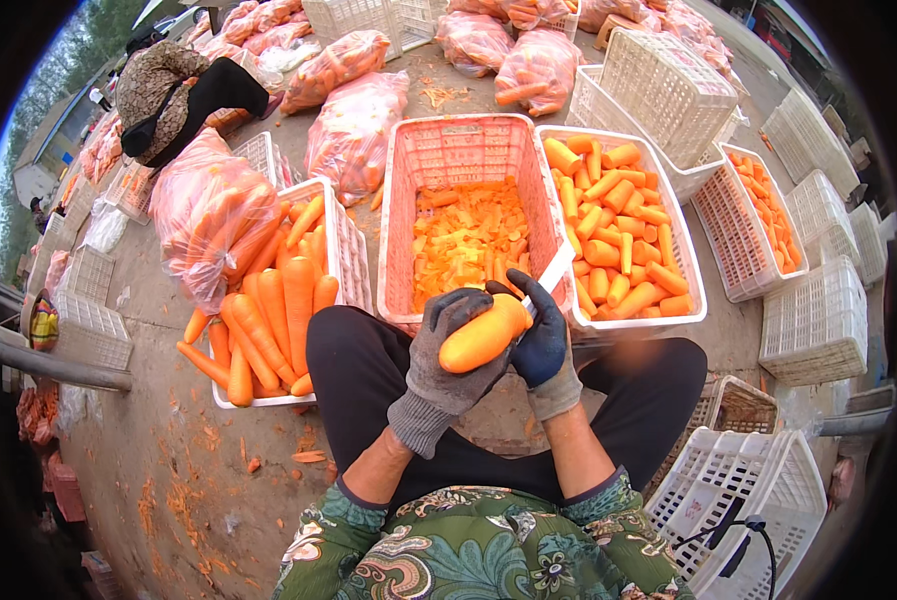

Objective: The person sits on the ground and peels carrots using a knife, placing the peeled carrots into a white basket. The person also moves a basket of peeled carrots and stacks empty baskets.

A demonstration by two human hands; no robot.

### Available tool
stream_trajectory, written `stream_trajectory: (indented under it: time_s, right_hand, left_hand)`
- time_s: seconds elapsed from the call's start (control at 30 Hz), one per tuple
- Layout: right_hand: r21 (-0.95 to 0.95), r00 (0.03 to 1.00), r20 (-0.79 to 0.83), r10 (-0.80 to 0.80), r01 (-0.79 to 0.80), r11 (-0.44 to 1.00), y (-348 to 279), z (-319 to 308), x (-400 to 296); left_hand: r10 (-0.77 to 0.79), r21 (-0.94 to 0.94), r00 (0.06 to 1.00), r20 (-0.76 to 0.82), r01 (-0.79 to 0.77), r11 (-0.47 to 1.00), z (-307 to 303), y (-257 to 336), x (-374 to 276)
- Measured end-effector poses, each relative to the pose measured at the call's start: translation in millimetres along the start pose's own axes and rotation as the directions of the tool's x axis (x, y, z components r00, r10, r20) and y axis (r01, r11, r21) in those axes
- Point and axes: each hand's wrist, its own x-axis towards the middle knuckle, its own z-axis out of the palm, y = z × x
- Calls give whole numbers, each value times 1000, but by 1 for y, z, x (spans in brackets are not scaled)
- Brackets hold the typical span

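My left hand (448, 360), in a grey knit glove, is closed around a thick peeled carrot (486, 334). My right hand (544, 337), in a dark-coated glove, holds a knife with a pale blade (557, 266) against the carrot's far end; its handle is mostly hidden by the fingers. Beyond both hands stands a red-stained plastic crate (394, 225) with orange peelings (471, 240) in it. To its right, a white crate (688, 247) holds cut carrot pieces (613, 217). On the left, another white crate (351, 247) holds long whole carrots (268, 322).
A pink plastic bag of carrots (212, 210) leans on the left crate. More filled bags (358, 127) lie ahead. Stacked white crates (666, 97) stand at the right, others (748, 480) by my right side. A crouching person (170, 97) is at upper left.
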Motion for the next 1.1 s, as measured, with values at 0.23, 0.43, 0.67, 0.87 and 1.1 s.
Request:
stream_trajectory:
  time_s: [0.23, 0.43, 0.67, 0.87, 1.1]
  right_hand:
    - [-76, 878, -471, 81, -132, 988, 1, -43, -23]
    - [-292, 844, -526, -103, -66, 954, 9, -24, 13]
    - [-619, 871, -491, 10, -357, 699, -19, -74, 16]
    - [-984, 932, -176, 316, -163, -67, 0, -87, -15]
    - [-971, 900, -197, 388, -124, -206, 10, -81, -8]
  left_hand:
    - [-222, -540, 552, 804, 834, 114, -2, 36, -47]
    - [-558, -219, 282, 781, 959, 178, 50, -36, -44]
    - [-730, 497, 501, 466, 534, 684, 76, -89, -28]
    - [-728, 675, 526, 440, 341, 655, 87, -90, -18]
    - [-781, 706, 490, 387, 388, 593, 90, -98, -17]
